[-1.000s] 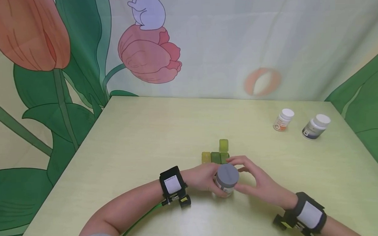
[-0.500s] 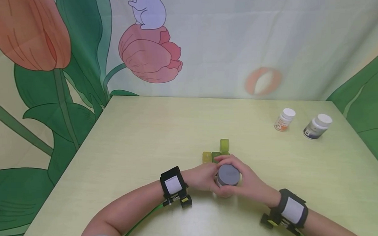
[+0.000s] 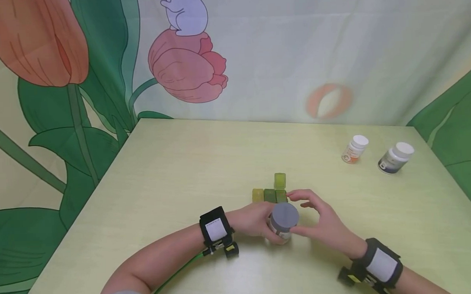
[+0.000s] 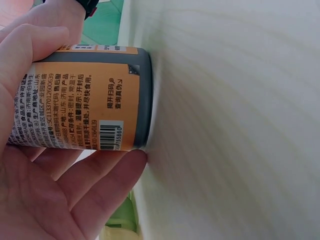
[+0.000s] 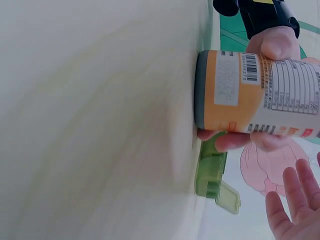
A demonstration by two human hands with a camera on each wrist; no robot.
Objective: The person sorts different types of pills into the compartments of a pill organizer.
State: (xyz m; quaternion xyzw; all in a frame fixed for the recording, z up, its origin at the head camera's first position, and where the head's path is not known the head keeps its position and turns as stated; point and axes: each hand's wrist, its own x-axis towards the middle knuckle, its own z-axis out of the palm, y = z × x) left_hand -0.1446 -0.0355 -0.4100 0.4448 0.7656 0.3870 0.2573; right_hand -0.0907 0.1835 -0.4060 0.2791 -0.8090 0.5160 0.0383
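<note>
A supplement bottle with a grey screw lid (image 3: pixel 284 214) stands upright on the table, its orange and white label (image 5: pixel 235 95) facing the wrist cameras. My left hand (image 3: pixel 254 220) grips the bottle's body, thumb on the near side and fingers behind, as the left wrist view shows. Around the lid's right side is my right hand (image 3: pixel 332 228), fingers spread and bent, thumb close to the lid's edge; whether it touches cannot be told. Just behind the bottle lies a green and yellow pill organizer (image 3: pixel 269 195), partly hidden, with one flap (image 3: pixel 280 180) standing open.
At the back right stand two white-capped bottles, a small orange-labelled one (image 3: pixel 354 149) and a wider dark-labelled one (image 3: pixel 395 158). The pale table (image 3: pixel 189 161) ends at a printed curtain (image 3: pixel 263 55). A green cable (image 3: pixel 177 272) runs along the left forearm.
My right hand closed round the lid half a second ago, then drew back right with its fingers spreading. The left hand and the bottle have stayed in place.
</note>
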